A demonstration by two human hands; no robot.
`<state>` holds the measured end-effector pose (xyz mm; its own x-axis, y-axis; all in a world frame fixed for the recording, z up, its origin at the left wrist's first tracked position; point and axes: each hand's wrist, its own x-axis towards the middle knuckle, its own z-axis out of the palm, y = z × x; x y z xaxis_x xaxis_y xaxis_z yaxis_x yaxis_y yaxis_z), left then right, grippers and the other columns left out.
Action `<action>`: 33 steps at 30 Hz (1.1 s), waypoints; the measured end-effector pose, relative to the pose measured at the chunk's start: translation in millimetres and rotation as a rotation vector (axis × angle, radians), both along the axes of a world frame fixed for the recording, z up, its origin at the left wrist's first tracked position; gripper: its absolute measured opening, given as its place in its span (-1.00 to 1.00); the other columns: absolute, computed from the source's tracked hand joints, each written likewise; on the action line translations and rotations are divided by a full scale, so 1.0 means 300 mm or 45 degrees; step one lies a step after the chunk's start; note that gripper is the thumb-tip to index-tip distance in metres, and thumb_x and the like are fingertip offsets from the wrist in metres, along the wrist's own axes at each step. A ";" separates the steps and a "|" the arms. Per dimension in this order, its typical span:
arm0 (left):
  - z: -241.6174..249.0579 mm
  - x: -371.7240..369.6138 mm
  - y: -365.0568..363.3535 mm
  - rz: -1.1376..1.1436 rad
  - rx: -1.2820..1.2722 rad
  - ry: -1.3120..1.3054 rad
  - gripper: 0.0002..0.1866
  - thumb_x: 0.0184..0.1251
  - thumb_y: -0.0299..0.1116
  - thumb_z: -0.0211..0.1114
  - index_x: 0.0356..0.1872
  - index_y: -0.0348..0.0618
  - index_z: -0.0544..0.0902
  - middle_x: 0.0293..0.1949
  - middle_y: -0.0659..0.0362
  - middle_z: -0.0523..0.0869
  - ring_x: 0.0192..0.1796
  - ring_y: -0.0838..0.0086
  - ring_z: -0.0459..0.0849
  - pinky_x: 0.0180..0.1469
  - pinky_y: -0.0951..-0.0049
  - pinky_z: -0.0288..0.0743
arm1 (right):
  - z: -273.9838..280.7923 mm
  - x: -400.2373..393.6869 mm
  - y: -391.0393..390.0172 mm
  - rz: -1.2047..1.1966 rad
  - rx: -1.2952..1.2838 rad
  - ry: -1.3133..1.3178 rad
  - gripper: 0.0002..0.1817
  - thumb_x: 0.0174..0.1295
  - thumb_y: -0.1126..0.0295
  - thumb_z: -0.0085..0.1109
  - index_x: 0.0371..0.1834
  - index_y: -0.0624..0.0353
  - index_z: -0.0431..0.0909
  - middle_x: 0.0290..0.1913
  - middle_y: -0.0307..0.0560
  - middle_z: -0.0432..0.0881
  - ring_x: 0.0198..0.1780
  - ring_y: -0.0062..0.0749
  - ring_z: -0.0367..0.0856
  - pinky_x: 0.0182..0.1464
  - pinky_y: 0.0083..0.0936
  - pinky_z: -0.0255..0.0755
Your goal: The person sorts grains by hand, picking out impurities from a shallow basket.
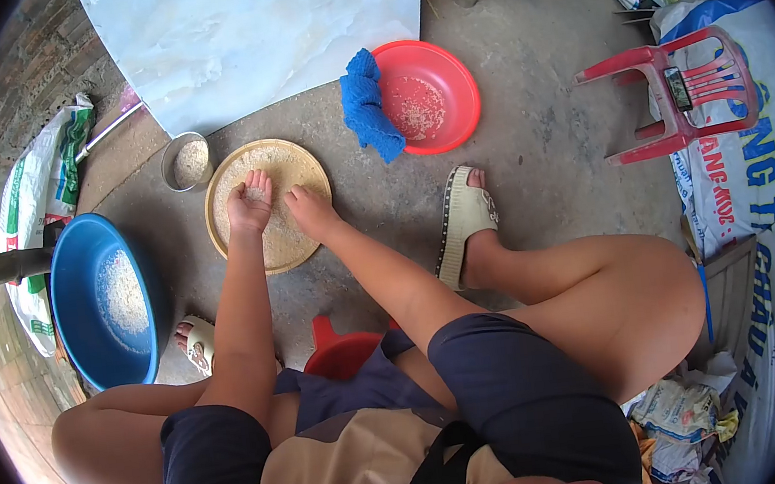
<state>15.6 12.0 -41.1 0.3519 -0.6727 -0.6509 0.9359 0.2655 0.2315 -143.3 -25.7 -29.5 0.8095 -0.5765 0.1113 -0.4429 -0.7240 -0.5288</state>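
Observation:
A round woven tray (323,237) lies on the concrete floor with pale grains that look like rice spread over it. Above its middle, my left hand (251,204) is turned palm up with the fingers stretched out, and some pale specks show on the palm. Close on its right, my right hand (311,212) is over the tray's right part, its fingers curled together. Whatever those fingers may pinch is too small to tell. A metal bowl (175,175) with similar grains stands beside the tray's upper left rim.
At left stands a blue basin (73,322) with grains inside. A red basin (467,101) holds scattered grains, with a blue cloth (367,102) over its rim. Beyond lies a marbled board (262,38). A red plastic chair (642,59) and printed sacks (758,175) are at right.

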 end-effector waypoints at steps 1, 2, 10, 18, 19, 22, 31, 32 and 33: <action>0.008 0.003 0.001 0.015 -0.030 0.005 -0.66 0.38 -0.37 -0.25 -0.02 -0.35 0.42 -0.06 0.01 0.56 0.07 0.22 0.53 0.14 0.21 0.46 | -0.006 0.006 0.001 -0.062 0.042 -0.017 -0.90 0.03 0.58 0.00 -0.35 0.25 0.39 -0.20 0.08 0.46 -0.12 -0.04 0.49 -0.12 -0.20 0.45; 0.015 0.003 0.001 0.013 -0.030 0.002 -0.66 0.38 -0.37 -0.25 -0.02 -0.35 0.42 -0.06 0.01 0.56 0.07 0.22 0.53 0.14 0.21 0.46 | -0.012 0.013 0.002 -0.125 0.085 -0.034 -0.91 0.04 0.57 0.01 -0.36 0.25 0.40 -0.24 0.08 0.48 -0.15 -0.02 0.51 -0.14 -0.18 0.44; 0.060 -0.072 -0.030 -0.282 -0.354 0.108 -0.64 0.31 -0.40 -0.14 0.06 -0.38 0.38 0.01 -0.04 0.51 0.12 0.19 0.49 0.17 0.22 0.44 | -0.017 0.163 -0.044 -0.867 1.216 -0.502 -0.77 0.21 0.23 -0.12 -0.34 0.11 0.50 -0.22 -0.10 0.57 -0.21 -0.28 0.55 -0.15 -0.37 0.41; 0.096 -0.081 -0.052 -0.305 -0.355 0.124 -0.63 0.31 -0.40 -0.15 0.07 -0.39 0.37 0.06 -0.08 0.49 0.14 0.16 0.48 0.18 0.24 0.44 | -0.024 0.194 -0.065 -0.647 2.156 -1.338 -0.60 0.34 0.09 -0.32 -0.06 0.06 0.47 -0.01 -0.30 0.51 0.06 -0.57 0.42 0.10 -0.59 0.29; 0.094 -0.078 -0.050 -0.299 -0.354 0.115 -0.62 0.31 -0.40 -0.15 0.08 -0.39 0.37 0.07 -0.08 0.48 0.14 0.16 0.48 0.18 0.24 0.44 | -0.016 0.194 -0.058 -0.648 2.156 -1.339 -0.60 0.34 0.09 -0.32 -0.06 0.06 0.47 -0.01 -0.30 0.51 0.06 -0.57 0.42 0.10 -0.59 0.29; 0.072 -0.066 -0.042 -0.245 -0.373 0.137 -0.62 0.32 -0.40 -0.16 0.09 -0.39 0.36 0.09 -0.08 0.47 0.15 0.16 0.47 0.18 0.23 0.43 | -0.004 0.196 -0.039 -0.749 2.246 -1.265 -0.55 0.36 0.06 -0.35 0.05 0.08 0.43 0.07 -0.26 0.47 0.14 -0.56 0.37 0.19 -0.58 0.24; 0.103 0.006 -0.041 0.017 -0.244 0.011 -0.62 0.36 -0.39 -0.22 0.07 -0.40 0.38 0.10 -0.06 0.48 0.18 0.18 0.45 0.19 0.22 0.43 | 0.050 0.152 -0.003 -0.336 1.159 0.019 -0.45 0.33 -0.05 -0.33 -0.08 0.17 0.54 0.07 0.16 0.49 -0.09 -0.02 0.57 -0.19 -0.18 0.47; 0.108 0.024 -0.044 0.025 -0.185 -0.061 -0.62 0.37 -0.39 -0.25 0.07 -0.41 0.38 0.09 -0.05 0.49 0.18 0.19 0.45 0.21 0.22 0.41 | 0.048 0.157 0.028 -0.381 0.849 -0.063 -0.61 0.27 0.12 -0.09 -0.32 0.26 0.57 -0.25 0.16 0.57 -0.17 -0.02 0.55 -0.17 -0.24 0.42; 0.112 0.038 -0.044 0.025 -0.184 -0.061 -0.62 0.37 -0.39 -0.25 0.07 -0.41 0.38 0.09 -0.05 0.49 0.18 0.19 0.45 0.21 0.22 0.41 | 0.053 0.146 0.044 -0.381 0.849 -0.063 -0.61 0.27 0.12 -0.09 -0.32 0.26 0.57 -0.25 0.16 0.57 -0.17 -0.02 0.55 -0.17 -0.24 0.42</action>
<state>27.1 -1.3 -7.5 0.3942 -0.7510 -0.5298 0.9190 0.3173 0.2340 -99.6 -12.6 -13.7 0.6100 -0.7300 -0.3083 -0.5353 -0.0928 -0.8395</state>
